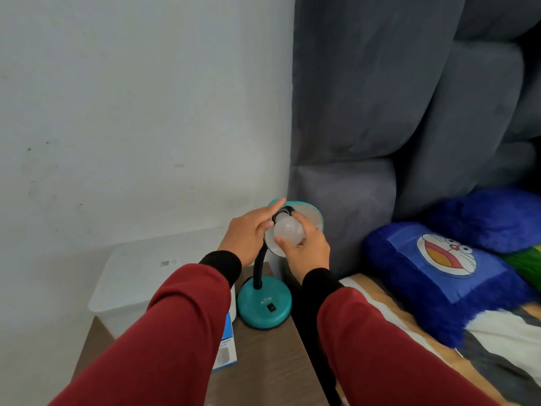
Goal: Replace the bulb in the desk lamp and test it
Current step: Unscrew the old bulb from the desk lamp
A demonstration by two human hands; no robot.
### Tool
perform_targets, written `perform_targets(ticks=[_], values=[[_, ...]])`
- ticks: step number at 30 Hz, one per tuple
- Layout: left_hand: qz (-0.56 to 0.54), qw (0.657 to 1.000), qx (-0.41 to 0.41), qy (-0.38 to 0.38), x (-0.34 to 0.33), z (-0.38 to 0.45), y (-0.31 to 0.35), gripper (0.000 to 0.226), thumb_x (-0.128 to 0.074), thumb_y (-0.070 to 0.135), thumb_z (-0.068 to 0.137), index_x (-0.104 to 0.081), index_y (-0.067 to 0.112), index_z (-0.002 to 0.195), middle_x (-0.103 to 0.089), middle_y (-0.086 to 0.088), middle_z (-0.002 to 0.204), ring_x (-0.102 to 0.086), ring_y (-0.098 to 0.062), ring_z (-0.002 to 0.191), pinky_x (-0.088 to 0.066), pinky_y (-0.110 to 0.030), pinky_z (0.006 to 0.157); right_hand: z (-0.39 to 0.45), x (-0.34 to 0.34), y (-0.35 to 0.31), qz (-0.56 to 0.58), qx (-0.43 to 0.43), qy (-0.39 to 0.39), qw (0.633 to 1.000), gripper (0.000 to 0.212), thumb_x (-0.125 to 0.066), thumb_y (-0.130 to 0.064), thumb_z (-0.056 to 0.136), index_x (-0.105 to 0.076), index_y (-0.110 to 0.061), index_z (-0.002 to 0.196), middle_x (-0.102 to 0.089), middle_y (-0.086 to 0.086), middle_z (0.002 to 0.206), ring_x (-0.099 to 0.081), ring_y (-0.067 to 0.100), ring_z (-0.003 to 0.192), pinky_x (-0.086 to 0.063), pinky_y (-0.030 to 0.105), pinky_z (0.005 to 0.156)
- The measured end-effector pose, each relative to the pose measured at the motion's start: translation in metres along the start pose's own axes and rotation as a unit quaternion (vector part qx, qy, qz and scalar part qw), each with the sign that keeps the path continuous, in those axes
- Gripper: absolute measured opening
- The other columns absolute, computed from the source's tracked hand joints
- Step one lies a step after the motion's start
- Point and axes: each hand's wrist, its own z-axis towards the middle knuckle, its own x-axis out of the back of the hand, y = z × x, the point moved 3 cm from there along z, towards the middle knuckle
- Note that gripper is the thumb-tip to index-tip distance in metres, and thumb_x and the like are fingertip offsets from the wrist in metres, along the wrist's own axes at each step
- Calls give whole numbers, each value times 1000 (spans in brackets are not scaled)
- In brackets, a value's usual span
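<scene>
Round frosted white bulb [286, 232]: smooth, matt, translucent. Teal round lamp base [264, 301]: finely textured, low sheen, possibly painted metal. Brown wood-grain bench [263, 361]: matt. Translucent white plastic box [152, 276]: smooth. Grey padded headboard [395, 112]: soft cloth. Blue plush pillow [439, 279]: fuzzy.

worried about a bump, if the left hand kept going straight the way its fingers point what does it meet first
Probably the teal lamp shade: the left hand already has fingers at its rim, beside the white round bulb. Depth is unclear.
</scene>
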Motion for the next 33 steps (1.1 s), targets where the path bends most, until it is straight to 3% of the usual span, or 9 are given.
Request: perform_targets(ticks=[4, 8, 12, 17, 20, 24, 28, 30, 33], values=[[-9, 1000, 6, 2, 0, -1, 0, 49, -41, 6, 100, -42, 35, 139, -51, 2, 141, -45, -12, 130, -24, -1, 94, 0, 2, 0, -42, 42, -12, 998, 61, -68, -6, 81, -50, -27, 134, -44, 5, 134, -47, 20, 124, -28, 11, 95], [-16, 1000, 10, 7, 1, 0, 0, 48, -41, 5, 100, -43, 34, 139, -51, 1, 140, -46, -9, 128, -22, 4, 88, -1, -3, 1, -57, 63, -16, 996, 70, -68, -9, 80, -38, -29, 141, -37, 4, 142, -43, 24, 129, -31, 19, 103], [-22, 1000, 11, 4, 0, 0, 1, 48, -41, 6, 100, -44, 36, 138, -51, 2, 141, -45, -8, 127, -24, 1, 91, -1, -3, 6, 46, -50, -13, 998, 79, -73, -35, 78, -30, -25, 143, -48, 11, 138, -51, 25, 122, -41, 28, 98], [-28, 999, 17, 12, 1, -1, 0, 48, -41, 7, 100, -43, 36, 138, -52, 2, 139, -47, -3, 121, -27, -2, 93, -2, -5, 0, -52, 43, -13, 998, 66, -66, -13, 83, -37, -30, 141, -39, 7, 137, -45, 25, 126, -34, 23, 103], [-29, 999, 15, 8, 1, 0, 0, 48, -40, 6, 100, -44, 35, 138, -51, 2, 140, -39, 5, 112, -25, 13, 82, -5, -4, 1, 3, -3, -11, 1000, 76, -70, -27, 81, -28, -30, 145, -37, 8, 143, -42, 26, 130, -36, 30, 106], [-35, 999, 19, 10, 0, -1, 0, 47, -40, 7, 101, -43, 37, 138, -50, 4, 140, -39, 8, 111, -26, 6, 88, -1, -4, 1, -35, 20, -2, 999, 66, -69, -17, 82, -39, -26, 140, -45, 7, 136, -46, 26, 126, -37, 26, 102], [-41, 999, 28, 9, 0, -1, -1, 48, -38, 6, 101, -44, 37, 137, -49, 3, 142, -42, 12, 102, -28, 17, 73, -4, -5, -1, -11, 8, 4, 1000, 77, -72, -25, 79, -30, -27, 144, -34, 5, 145, -39, 24, 132, -36, 30, 106], [-35, 999, 25, 8, 0, 0, 0, 48, -38, 6, 101, -43, 36, 138, -49, 3, 142, -40, 9, 106, -27, 11, 81, -2, -5, 1, 9, -35, -4, 999, 76, -71, -29, 81, -28, -25, 144, -40, 10, 142, -42, 27, 129, -38, 31, 104], [-42, 999, 29, 11, 1, 0, 1, 47, -39, 7, 101, -44, 37, 137, -50, 4, 141, -39, 8, 110, -28, 6, 86, -3, -5, -2, -39, 19, -4, 999, 69, -66, -12, 83, -33, -26, 143, -39, 7, 139, -42, 25, 129, -35, 27, 106]])
